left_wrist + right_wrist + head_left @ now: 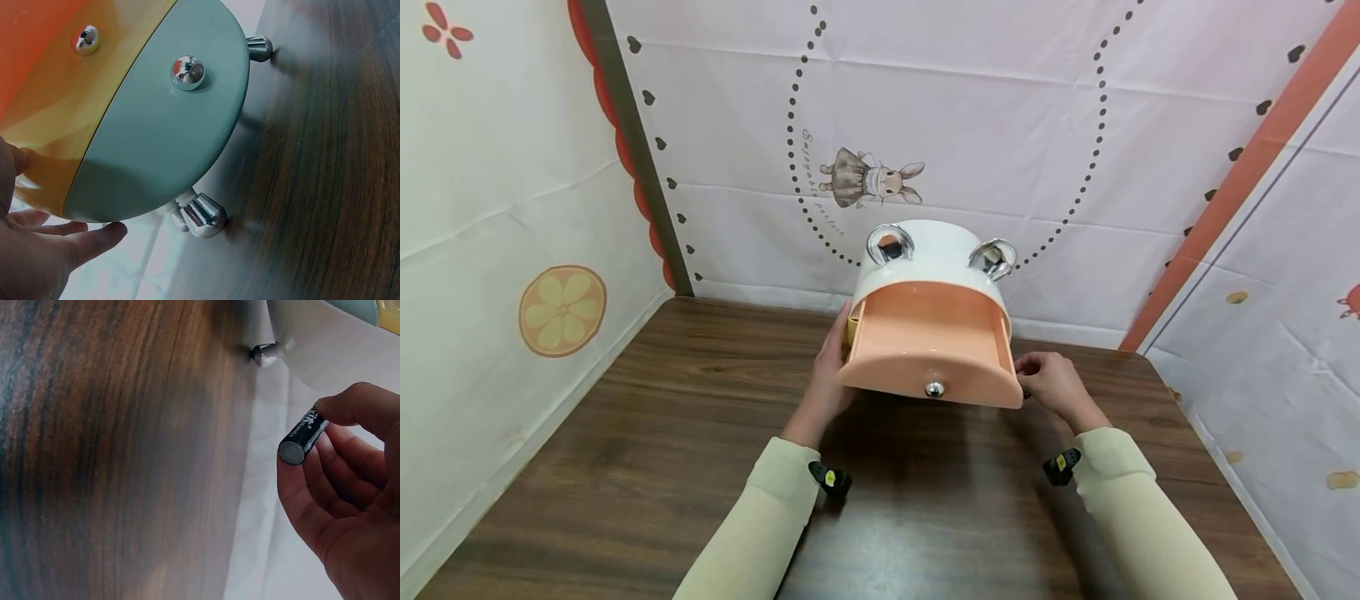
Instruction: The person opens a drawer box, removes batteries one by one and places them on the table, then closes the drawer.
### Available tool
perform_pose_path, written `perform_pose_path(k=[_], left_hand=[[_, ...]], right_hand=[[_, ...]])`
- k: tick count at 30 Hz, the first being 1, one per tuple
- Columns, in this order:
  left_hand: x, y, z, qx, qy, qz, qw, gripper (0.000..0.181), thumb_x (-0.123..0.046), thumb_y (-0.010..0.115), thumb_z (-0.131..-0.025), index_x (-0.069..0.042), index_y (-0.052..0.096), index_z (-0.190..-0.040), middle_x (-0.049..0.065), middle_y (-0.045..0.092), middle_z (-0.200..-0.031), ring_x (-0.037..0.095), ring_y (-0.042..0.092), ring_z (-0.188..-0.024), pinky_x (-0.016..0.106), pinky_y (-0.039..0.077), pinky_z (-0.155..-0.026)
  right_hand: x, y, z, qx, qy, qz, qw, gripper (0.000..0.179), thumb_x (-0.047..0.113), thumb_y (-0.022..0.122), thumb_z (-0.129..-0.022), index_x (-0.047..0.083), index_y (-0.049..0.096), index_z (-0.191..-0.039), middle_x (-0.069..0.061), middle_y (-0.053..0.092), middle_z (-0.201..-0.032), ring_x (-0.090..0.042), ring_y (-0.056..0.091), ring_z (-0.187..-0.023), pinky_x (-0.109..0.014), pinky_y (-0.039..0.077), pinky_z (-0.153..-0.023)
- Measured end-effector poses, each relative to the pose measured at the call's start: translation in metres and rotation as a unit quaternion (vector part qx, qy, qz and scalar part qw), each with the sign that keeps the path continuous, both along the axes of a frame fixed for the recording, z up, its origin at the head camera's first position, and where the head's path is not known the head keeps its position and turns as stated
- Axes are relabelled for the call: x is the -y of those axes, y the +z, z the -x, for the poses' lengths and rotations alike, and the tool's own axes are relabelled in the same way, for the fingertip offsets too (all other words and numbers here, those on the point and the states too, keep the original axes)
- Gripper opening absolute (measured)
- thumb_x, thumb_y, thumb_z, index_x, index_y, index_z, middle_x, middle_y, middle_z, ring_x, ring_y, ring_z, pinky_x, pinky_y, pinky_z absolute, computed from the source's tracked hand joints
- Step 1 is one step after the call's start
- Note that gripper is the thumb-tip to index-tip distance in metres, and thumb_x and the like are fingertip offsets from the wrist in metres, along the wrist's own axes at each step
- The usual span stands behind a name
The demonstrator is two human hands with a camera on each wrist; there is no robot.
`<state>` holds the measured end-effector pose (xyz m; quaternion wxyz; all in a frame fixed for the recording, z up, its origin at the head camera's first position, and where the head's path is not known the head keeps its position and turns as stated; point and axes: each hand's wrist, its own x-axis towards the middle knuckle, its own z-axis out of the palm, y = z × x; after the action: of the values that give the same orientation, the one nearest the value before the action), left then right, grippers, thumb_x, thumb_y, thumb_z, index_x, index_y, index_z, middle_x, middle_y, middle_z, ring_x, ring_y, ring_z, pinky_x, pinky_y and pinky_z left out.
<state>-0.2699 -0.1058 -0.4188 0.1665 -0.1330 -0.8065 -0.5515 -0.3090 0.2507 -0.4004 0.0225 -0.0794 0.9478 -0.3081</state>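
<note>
A white rounded drawer box [936, 242] with silver ears stands on the table, its peach top drawer [925, 321] pulled out with a bare interior. Below it, the left wrist view shows a yellow drawer [94, 75] and a green drawer [156, 125], both with silver knobs. My left hand [829, 367] rests against the box's left side, fingers fairly straight along its curved wall. To the right of the box, my right hand [1052, 383] pinches a small black battery [304, 434] between thumb and fingers; its flat grey end shows.
The dark wooden table [625, 433] holds the box near its back edge. A printed cloth [715, 125] hangs close behind, with more cloth at both sides. Silver feet [205, 215] lift the box off the tabletop.
</note>
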Motion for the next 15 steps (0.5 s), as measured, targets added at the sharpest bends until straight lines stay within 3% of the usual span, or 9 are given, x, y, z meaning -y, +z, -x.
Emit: perform_pose_path(k=[4, 11, 15], left_hand=[[0.001, 0.001, 0.001, -0.012, 0.009, 0.021, 0.9997, 0.083, -0.005, 0.06, -0.094, -0.03, 0.013, -0.157, 0.009, 0.027, -0.157, 0.029, 0.029, -0.145, 0.054, 0.033, -0.112], [0.006, -0.002, 0.002, 0.005, -0.004, -0.017, 0.9998, 0.058, -0.025, 0.044, -0.103, -0.038, 0.02, -0.154, 0.006, 0.032, -0.156, 0.03, 0.041, -0.137, 0.055, 0.036, -0.11], [0.01, -0.003, 0.003, 0.024, -0.02, -0.033, 0.999, 0.057, -0.033, 0.044, -0.102, -0.044, 0.02, -0.152, 0.002, 0.032, -0.156, 0.029, 0.046, -0.132, 0.056, 0.039, -0.106]], right_hand=[[-0.002, -0.003, 0.001, 0.01, -0.001, 0.0, 1.0, 0.019, 0.018, 0.065, -0.09, 0.003, 0.069, -0.101, -0.011, 0.069, -0.089, -0.02, 0.061, -0.076, -0.031, 0.049, -0.064], [-0.004, -0.011, 0.0, 0.023, -0.003, -0.003, 0.9997, 0.016, 0.015, 0.063, -0.089, 0.003, 0.069, -0.097, -0.009, 0.068, -0.086, -0.018, 0.059, -0.072, -0.03, 0.048, -0.062], [-0.003, -0.013, 0.0, 0.022, -0.005, -0.01, 0.9997, 0.015, 0.015, 0.063, -0.089, 0.004, 0.07, -0.095, -0.008, 0.068, -0.083, -0.018, 0.058, -0.07, -0.03, 0.047, -0.061]])
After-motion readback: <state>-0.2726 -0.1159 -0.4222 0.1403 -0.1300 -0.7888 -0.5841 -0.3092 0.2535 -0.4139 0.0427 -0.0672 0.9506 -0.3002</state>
